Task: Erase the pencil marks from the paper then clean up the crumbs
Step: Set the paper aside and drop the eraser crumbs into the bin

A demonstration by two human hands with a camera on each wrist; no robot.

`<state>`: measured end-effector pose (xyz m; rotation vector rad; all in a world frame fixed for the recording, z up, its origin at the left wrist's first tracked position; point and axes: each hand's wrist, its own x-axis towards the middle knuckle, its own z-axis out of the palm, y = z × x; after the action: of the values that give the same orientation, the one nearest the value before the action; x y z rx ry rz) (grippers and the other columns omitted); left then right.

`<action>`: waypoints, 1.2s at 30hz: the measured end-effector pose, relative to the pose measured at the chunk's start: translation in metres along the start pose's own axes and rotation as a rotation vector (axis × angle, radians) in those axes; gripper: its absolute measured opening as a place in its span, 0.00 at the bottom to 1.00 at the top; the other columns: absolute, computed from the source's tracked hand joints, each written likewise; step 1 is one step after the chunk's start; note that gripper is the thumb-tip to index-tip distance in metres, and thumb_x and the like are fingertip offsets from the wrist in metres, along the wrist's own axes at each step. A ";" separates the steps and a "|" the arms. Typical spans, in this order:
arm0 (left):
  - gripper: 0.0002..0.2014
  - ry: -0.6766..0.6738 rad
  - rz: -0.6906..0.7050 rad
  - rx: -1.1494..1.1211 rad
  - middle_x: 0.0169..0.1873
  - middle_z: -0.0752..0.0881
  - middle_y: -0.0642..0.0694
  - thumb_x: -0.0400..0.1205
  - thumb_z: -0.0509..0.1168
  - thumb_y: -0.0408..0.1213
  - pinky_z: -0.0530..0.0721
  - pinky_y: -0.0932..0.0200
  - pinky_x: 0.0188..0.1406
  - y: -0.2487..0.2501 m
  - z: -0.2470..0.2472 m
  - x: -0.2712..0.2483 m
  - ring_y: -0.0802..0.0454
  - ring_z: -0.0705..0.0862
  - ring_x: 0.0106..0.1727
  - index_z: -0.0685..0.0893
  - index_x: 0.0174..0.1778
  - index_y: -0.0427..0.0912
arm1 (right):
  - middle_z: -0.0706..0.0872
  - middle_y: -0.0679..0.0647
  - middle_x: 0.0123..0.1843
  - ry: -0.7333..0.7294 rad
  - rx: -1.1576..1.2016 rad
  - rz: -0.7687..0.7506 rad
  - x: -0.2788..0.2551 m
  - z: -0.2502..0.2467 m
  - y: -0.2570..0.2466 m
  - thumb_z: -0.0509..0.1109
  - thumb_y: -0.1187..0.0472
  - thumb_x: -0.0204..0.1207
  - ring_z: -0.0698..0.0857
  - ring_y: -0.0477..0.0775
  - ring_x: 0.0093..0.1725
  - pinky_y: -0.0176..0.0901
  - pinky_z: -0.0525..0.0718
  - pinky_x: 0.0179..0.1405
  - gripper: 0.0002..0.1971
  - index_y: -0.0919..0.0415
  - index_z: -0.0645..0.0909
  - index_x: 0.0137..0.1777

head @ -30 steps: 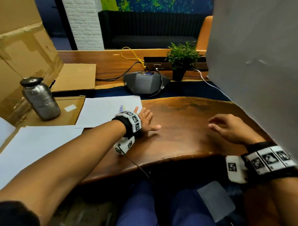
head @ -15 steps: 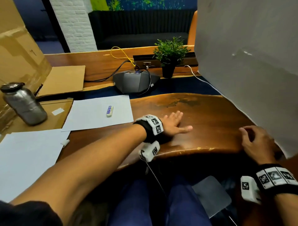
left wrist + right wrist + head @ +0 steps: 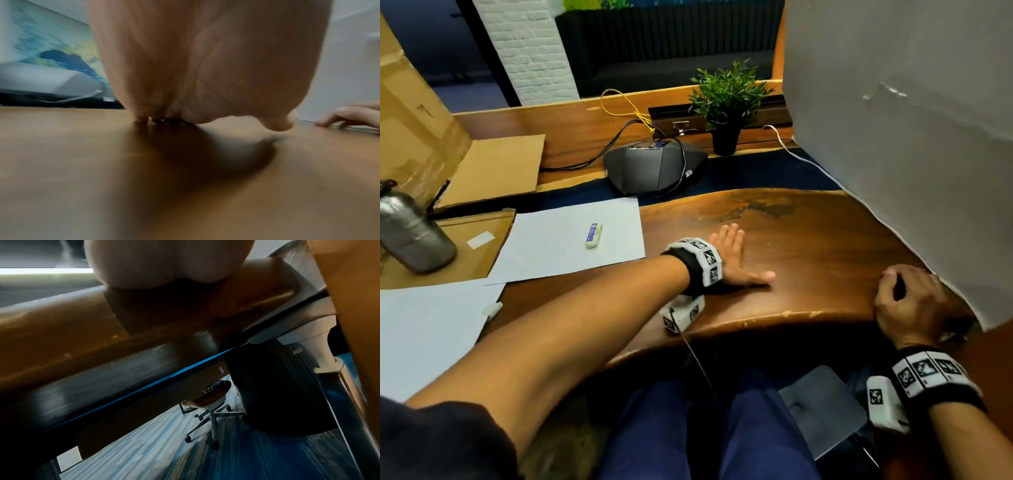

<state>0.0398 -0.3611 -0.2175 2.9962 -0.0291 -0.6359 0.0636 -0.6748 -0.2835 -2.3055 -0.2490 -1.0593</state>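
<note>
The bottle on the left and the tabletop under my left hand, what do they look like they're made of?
The bottle looks like brushed metal, probably steel: dull grey sheen with soft highlights. The tabletop looks like solid varnished wood: brown grain, a dark knot patch, an uneven natural edge and a glossy reflection beneath the left hand.

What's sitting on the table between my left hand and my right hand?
Nothing: in the head view only bare wood of the table lies between the left hand and the right hand.
</note>
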 end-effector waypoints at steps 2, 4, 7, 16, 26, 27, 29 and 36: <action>0.68 -0.037 0.116 0.000 0.84 0.31 0.42 0.59 0.37 0.88 0.38 0.40 0.84 0.036 0.000 -0.001 0.43 0.32 0.85 0.35 0.86 0.40 | 0.89 0.68 0.43 0.006 0.008 0.001 -0.001 0.000 0.001 0.60 0.62 0.80 0.83 0.69 0.42 0.53 0.76 0.46 0.15 0.71 0.85 0.42; 0.62 -0.083 0.186 -0.050 0.85 0.34 0.43 0.64 0.37 0.84 0.38 0.41 0.84 0.058 -0.009 -0.003 0.44 0.35 0.86 0.37 0.86 0.42 | 0.89 0.67 0.43 0.017 0.010 -0.001 -0.001 0.000 0.004 0.60 0.62 0.80 0.83 0.69 0.42 0.53 0.76 0.46 0.15 0.70 0.85 0.42; 0.49 -0.008 0.133 -0.124 0.86 0.35 0.43 0.80 0.44 0.74 0.40 0.40 0.85 0.043 -0.032 -0.004 0.44 0.38 0.87 0.38 0.87 0.43 | 0.89 0.66 0.43 0.023 0.015 0.003 -0.001 0.001 0.004 0.60 0.62 0.80 0.82 0.68 0.41 0.52 0.75 0.45 0.15 0.69 0.85 0.42; 0.61 -0.082 -0.278 -0.002 0.86 0.36 0.41 0.70 0.48 0.83 0.38 0.38 0.84 -0.050 -0.040 0.014 0.41 0.37 0.86 0.39 0.86 0.39 | 0.87 0.63 0.41 0.054 0.015 -0.018 -0.002 0.001 0.003 0.60 0.64 0.78 0.81 0.67 0.39 0.53 0.77 0.44 0.12 0.67 0.83 0.39; 0.64 -0.173 0.328 0.080 0.85 0.32 0.46 0.64 0.46 0.85 0.37 0.41 0.84 0.104 -0.019 0.018 0.46 0.34 0.86 0.35 0.86 0.44 | 0.87 0.61 0.41 0.035 0.014 -0.006 -0.002 -0.001 0.006 0.61 0.62 0.78 0.80 0.66 0.39 0.53 0.78 0.42 0.12 0.66 0.83 0.39; 0.59 -0.180 0.351 0.035 0.85 0.32 0.48 0.69 0.47 0.82 0.37 0.41 0.85 0.100 -0.030 0.017 0.48 0.35 0.86 0.34 0.86 0.46 | 0.87 0.61 0.41 0.036 0.017 -0.008 -0.001 -0.001 0.005 0.61 0.62 0.78 0.80 0.66 0.38 0.53 0.78 0.42 0.12 0.66 0.83 0.39; 0.52 -0.104 0.303 -0.061 0.85 0.33 0.49 0.78 0.49 0.76 0.38 0.41 0.85 0.082 -0.057 0.023 0.48 0.36 0.86 0.35 0.86 0.47 | 0.88 0.61 0.41 0.041 0.025 -0.006 -0.001 -0.001 0.004 0.61 0.63 0.78 0.80 0.65 0.38 0.52 0.78 0.41 0.12 0.66 0.83 0.39; 0.56 -0.126 -0.030 0.063 0.86 0.36 0.46 0.73 0.46 0.80 0.38 0.38 0.84 0.035 -0.074 0.066 0.45 0.38 0.87 0.38 0.87 0.45 | 0.89 0.61 0.43 0.070 0.049 -0.013 -0.003 -0.001 0.004 0.61 0.63 0.77 0.81 0.65 0.39 0.52 0.80 0.41 0.12 0.67 0.85 0.40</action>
<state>0.1303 -0.3928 -0.1735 3.0169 -0.0124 -0.8409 0.0626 -0.6783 -0.2871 -2.2216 -0.2600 -1.1266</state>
